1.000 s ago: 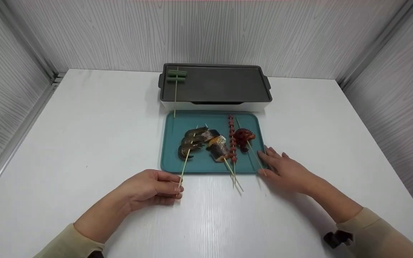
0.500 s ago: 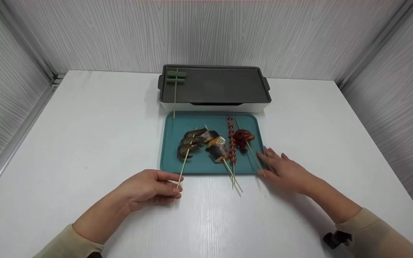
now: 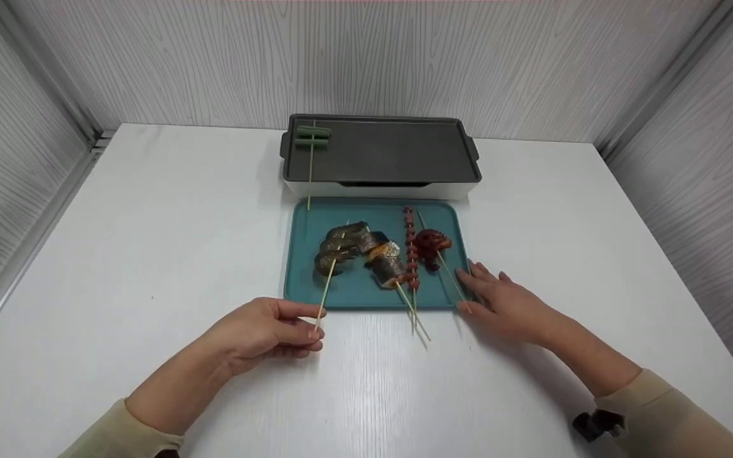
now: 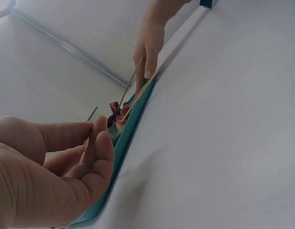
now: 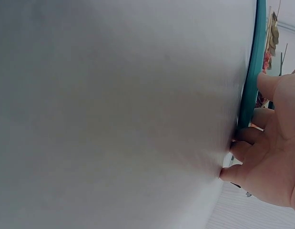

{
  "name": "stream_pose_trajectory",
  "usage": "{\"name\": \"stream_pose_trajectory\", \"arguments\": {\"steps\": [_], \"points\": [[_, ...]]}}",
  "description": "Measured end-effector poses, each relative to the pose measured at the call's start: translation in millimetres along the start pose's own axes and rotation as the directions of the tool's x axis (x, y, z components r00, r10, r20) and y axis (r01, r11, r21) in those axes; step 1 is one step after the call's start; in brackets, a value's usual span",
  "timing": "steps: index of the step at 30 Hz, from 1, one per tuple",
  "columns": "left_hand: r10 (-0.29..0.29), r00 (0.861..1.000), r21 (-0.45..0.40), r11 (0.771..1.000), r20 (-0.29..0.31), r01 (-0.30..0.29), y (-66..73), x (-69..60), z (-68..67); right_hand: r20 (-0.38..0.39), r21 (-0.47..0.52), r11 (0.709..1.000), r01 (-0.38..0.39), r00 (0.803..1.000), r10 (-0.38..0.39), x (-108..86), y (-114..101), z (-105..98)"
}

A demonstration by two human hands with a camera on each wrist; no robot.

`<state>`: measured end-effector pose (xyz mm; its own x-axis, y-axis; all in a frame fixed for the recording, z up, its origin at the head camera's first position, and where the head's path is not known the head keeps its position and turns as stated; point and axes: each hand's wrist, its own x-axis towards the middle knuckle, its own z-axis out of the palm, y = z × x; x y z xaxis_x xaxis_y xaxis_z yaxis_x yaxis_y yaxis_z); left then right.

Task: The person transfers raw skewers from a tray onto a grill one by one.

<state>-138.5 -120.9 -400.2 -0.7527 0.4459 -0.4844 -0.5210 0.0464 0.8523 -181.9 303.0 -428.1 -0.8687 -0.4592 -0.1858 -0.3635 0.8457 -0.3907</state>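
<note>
In the head view my left hand (image 3: 271, 331) pinches the lower end of a shrimp skewer (image 3: 336, 259) between thumb and fingers. Its shrimps are over the left half of a teal tray (image 3: 306, 280), and a shadow shows beneath them. My right hand (image 3: 511, 305) lies at the tray's front right corner, its fingers extended along the rim. In the right wrist view the thumb (image 5: 267, 86) touches the tray's edge. Beside the shrimps lie a fish-chunk skewer (image 3: 389, 270), a thin red-beaded skewer (image 3: 411, 248) and a small red octopus skewer (image 3: 433, 242).
Behind the tray stands a dark griddle (image 3: 398, 149) on a white base. A green vegetable skewer (image 3: 313, 137) lies on its left side, with the stick overhanging the tray. The white table (image 3: 201, 203) extends to both sides, with panel walls (image 3: 404, 57) behind.
My left hand and the shrimp skewer have risen slightly, and the shrimps have shifted a little towards the griddle. My right hand stays at the tray corner.
</note>
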Motion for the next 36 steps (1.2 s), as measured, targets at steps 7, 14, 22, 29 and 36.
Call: {"name": "stream_pose_trajectory", "arguments": {"steps": [7,14,22,29,36], "points": [[0.032,0.999,0.028,0.999,-0.016,-0.032,17.5,-3.2,6.9,0.0,0.005,1.0,0.0,1.0,0.0,-1.1,-0.9,-0.8],[0.076,0.997,0.084,0.994,-0.028,-0.073,43.1,4.6,10.0,0.003,0.001,1.0,-0.014,1.0,0.014,-0.1,-1.0,-2.2],[0.078,0.995,0.111,0.991,-0.054,-0.072,74.1,26.1,9.1,0.001,0.005,1.0,-0.007,1.0,0.007,1.5,1.2,0.3],[0.078,0.991,0.088,0.994,-0.11,-0.068,98.6,49.1,10.2,0.004,0.016,1.0,-0.018,1.0,0.018,1.3,-1.2,0.2],[0.09,0.987,0.08,0.994,-0.135,-0.08,117.5,75.9,11.2,0.004,0.0,1.0,-0.023,1.0,0.023,1.6,0.2,1.5]]}}
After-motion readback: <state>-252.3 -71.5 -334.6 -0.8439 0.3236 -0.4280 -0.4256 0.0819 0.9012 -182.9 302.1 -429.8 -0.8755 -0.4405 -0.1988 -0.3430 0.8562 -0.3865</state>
